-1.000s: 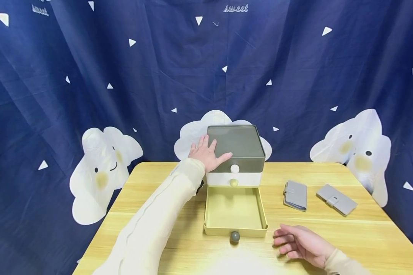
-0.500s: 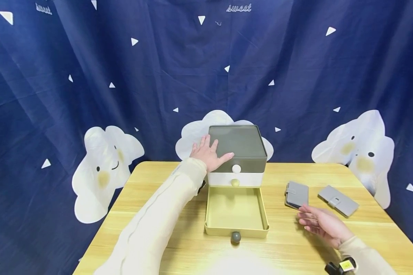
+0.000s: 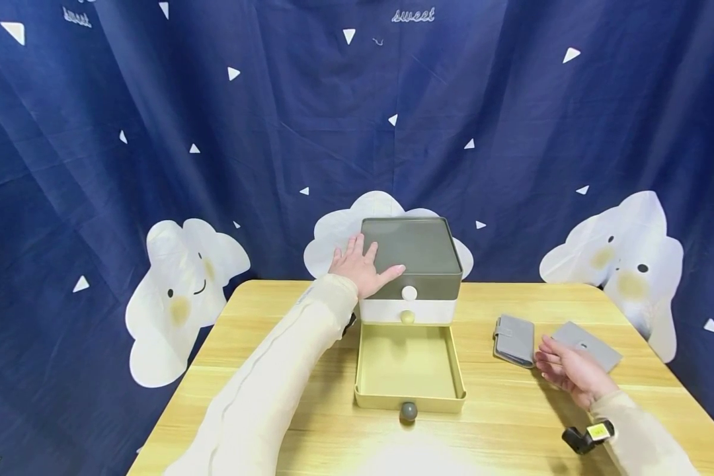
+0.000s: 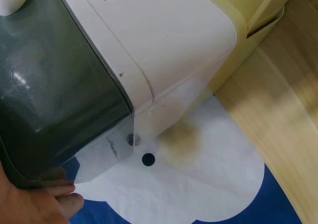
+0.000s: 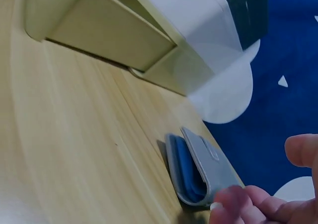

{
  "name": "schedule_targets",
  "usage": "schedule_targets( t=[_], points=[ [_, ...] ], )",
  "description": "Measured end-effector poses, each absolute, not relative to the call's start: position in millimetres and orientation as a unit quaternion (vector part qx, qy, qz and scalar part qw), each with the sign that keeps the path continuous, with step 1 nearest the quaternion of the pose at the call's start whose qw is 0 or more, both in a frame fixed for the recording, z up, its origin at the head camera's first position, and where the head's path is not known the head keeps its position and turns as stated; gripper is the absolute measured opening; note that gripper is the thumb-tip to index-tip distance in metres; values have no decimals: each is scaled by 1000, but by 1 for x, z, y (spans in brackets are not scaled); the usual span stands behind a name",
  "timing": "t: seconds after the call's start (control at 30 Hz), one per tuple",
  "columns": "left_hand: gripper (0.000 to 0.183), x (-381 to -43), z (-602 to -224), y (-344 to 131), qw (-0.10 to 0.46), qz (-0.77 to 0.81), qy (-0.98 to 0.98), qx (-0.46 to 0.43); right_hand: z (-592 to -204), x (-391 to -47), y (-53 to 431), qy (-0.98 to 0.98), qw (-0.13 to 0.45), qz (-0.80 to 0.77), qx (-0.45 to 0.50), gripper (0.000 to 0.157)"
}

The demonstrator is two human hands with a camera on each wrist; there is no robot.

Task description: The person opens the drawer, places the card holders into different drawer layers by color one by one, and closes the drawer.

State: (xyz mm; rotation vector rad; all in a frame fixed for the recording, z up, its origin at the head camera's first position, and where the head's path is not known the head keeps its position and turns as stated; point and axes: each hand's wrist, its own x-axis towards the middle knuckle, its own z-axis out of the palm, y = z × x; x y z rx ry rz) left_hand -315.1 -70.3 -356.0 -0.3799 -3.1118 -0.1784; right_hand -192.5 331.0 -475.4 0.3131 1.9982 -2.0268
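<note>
My left hand [image 3: 359, 271] rests on the left edge of a small drawer unit [image 3: 416, 248], fingers spread and thumb along its dark green top. The unit's bottom yellow drawer [image 3: 410, 401] is pulled out towards me, a dark round knob [image 3: 408, 411] on its front. Over on the right, my right hand [image 3: 574, 373] hovers with loosely bent fingers beside two grey wallets. Its fingertips are close to the right edge of the nearer wallet [image 3: 514, 337], and the hand partly covers the farther wallet [image 3: 586, 344]. Blue lining shows inside a wallet [image 5: 216, 169] in the right wrist view.
The white middle drawer [image 3: 383, 309] and the green top one are pushed in. All this stands on a light wooden table [image 3: 274, 311]. Behind it hangs a dark blue curtain [image 3: 274, 158] with white clouds and triangles. A black device [image 3: 589, 436] sits on the right wrist.
My right hand has moved right and a little away from me, from beside the drawer's front corner to the wallets. The left hand has kept its place on the unit.
</note>
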Motion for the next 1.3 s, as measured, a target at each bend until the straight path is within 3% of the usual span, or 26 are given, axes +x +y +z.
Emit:
schedule_targets(
  t=[0.17, 0.33, 0.4, 0.6, 0.8, 1.13, 1.3],
  points=[
    [105, -315, -356, -70, 3, -57, -991, -122, -479, -201, 338, 696, 129, -696, 120, 25],
    [105, -315, -357, -70, 5, -57, -991, -123, -482, -210, 339, 714, 135, -673, 139, 73],
    [105, -315, -357, -71, 6, -54, -991, -123, -484, -213, 338, 707, 139, -678, 149, 80],
    [105, -315, -357, -71, 9, -47, -991, -124, -488, -221, 336, 684, 153, -695, 163, 78],
    [108, -319, -360, -71, 3, -56, -991, -123, -495, -226, 333, 682, 151, -693, 175, 57],
    [109, -321, -361, -70, -6, -67, -990, -124, -508, -236, 327, 754, 118, -622, 176, 98],
    [113, -327, -366, -70, -5, -64, -990, -122, -510, -238, 322, 796, 95, -572, 174, 86]
  ],
)
